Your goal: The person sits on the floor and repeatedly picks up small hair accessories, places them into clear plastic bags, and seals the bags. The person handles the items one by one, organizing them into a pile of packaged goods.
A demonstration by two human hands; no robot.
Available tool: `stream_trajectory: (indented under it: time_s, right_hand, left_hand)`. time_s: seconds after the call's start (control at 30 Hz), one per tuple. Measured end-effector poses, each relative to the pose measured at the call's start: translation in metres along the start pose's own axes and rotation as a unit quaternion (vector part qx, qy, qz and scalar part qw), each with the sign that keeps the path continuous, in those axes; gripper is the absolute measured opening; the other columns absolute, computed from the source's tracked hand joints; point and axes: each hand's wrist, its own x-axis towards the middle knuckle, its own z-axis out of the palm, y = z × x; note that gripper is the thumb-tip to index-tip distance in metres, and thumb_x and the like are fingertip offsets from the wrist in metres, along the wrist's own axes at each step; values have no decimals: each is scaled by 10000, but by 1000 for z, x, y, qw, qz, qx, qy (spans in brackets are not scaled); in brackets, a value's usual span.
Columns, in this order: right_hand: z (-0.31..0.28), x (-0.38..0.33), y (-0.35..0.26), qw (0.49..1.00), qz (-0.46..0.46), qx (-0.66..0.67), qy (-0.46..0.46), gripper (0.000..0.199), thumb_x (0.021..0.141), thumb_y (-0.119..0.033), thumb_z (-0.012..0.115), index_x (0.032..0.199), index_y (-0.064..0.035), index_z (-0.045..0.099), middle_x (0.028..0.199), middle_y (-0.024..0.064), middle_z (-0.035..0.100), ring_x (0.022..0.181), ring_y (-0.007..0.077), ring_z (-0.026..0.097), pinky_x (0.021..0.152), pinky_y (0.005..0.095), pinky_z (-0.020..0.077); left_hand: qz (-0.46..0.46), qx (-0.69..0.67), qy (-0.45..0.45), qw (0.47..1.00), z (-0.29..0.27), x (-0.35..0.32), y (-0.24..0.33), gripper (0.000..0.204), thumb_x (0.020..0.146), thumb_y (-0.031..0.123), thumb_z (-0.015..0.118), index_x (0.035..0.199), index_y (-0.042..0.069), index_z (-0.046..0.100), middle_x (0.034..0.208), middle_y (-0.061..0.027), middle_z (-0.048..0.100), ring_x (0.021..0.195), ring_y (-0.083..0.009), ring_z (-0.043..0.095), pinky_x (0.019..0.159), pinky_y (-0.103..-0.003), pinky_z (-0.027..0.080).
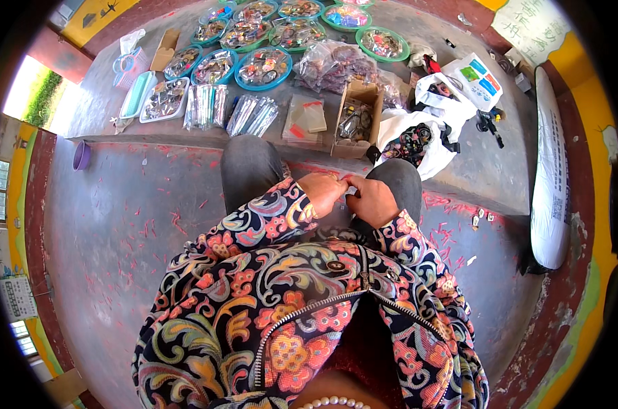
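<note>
While person sits, knees toward cardboard box [356, 121], left hand [322, 192] and right hand [371, 200] meet just below box, fingertips pinched together on tiny item, too small to identify. Round trays [263, 68] beyond box.

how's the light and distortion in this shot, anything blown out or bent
Head view: bright, even daylight; the sunlit opening at upper left is blown out. Fisheye bends the step edge and white sack near the rim. Corners are black. Both hands, left hand and right hand, look sharp.
</note>
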Motion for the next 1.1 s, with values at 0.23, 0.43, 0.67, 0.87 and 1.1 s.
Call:
stream_trajectory:
  time_s: [0.23, 0.43, 0.67, 0.87, 1.1]
  right_hand:
    - [-12, 2, -5, 960, 134, 209, -127, 196, 752, -115, 543, 897, -7, 619, 579, 91, 602, 483, 152, 590, 485, 266, 470]
    - [-1, 5, 9, 924, 138, 316, -163, 186, 785, -106, 535, 899, 15, 617, 570, 89, 597, 454, 141, 579, 424, 240, 458]
    - [-8, 4, 11, 865, 235, 425, -125, 208, 828, -172, 518, 911, -10, 618, 565, 96, 596, 411, 139, 553, 365, 213, 407]
    - [-5, 3, 20, 812, 238, 522, -106, 259, 854, -194, 503, 953, 29, 590, 510, 69, 560, 374, 125, 511, 346, 197, 398]
    - [-8, 1, 20, 785, 186, 537, -246, 344, 882, -202, 454, 1157, 3, 472, 515, 82, 558, 379, 128, 513, 344, 207, 410]
  left_hand:
    - [-45, -175, 82, 980, 0, -4, 0, 405, 748, -16, 488, 1098, 65, 299, 762, -176, 579, 740, -355, 575, 584, -413, 438]
    - [-59, -135, 47, 988, -3, 0, 7, 514, 752, 13, 488, 1203, 85, 252, 711, -163, 582, 727, -335, 579, 574, -408, 436]
    - [-119, -263, 88, 954, -12, -6, -8, 458, 747, 159, 610, 1160, 44, 448, 824, -134, 628, 751, -234, 610, 673, -296, 457]
    - [-86, -475, 48, 875, 10, -11, -42, 187, 784, 131, 600, 914, -3, 618, 777, -38, 638, 706, -70, 567, 654, -217, 448]
    - [-77, -440, 99, 889, 24, -10, -44, 184, 791, 117, 592, 912, -18, 621, 780, -57, 642, 661, -68, 570, 611, -210, 455]
